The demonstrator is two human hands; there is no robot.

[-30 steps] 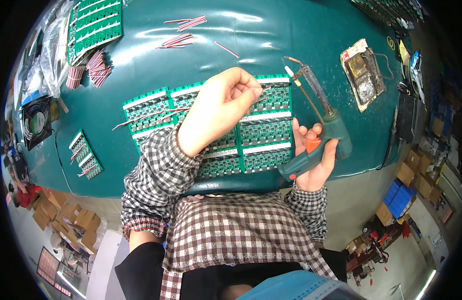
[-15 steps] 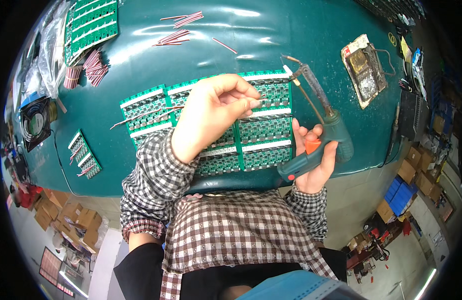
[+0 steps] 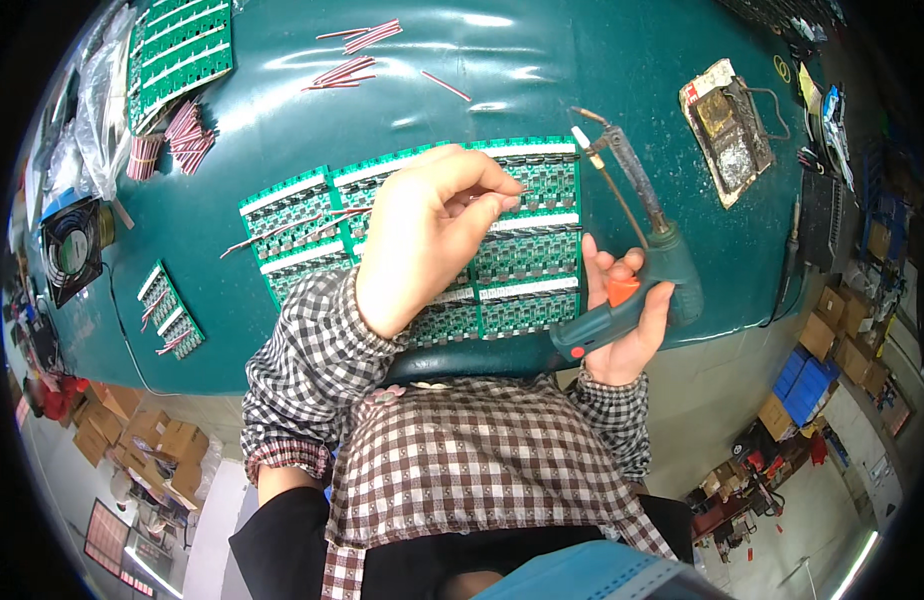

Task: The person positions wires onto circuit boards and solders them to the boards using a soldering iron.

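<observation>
My right hand [image 3: 622, 340] is wrapped round the handle of a dark green soldering gun [image 3: 672, 275] with an orange trigger. Its metal barrel and thin feed tube point up and away, the tip held off the boards. My left hand [image 3: 422, 235] is closed in a pinch over the green circuit boards [image 3: 527, 260], with a thin wire end at its fingertips. Red-and-white wires [image 3: 292, 230] stick out to the left from behind this hand, across the left board. The hand hides the middle of the boards.
Loose red-and-white wires [image 3: 372, 38] lie at the back, and bundled wires [image 3: 189, 137] at the left beside stacked boards [image 3: 187, 50]. A small board [image 3: 169, 310] and a fan [image 3: 72, 240] stand left. A soldering stand [image 3: 727, 130] is at the right.
The soldering gun and right hand have shifted very slightly to the left. My left hand keeps its pinch over the boards, its wrist slightly further right.
</observation>
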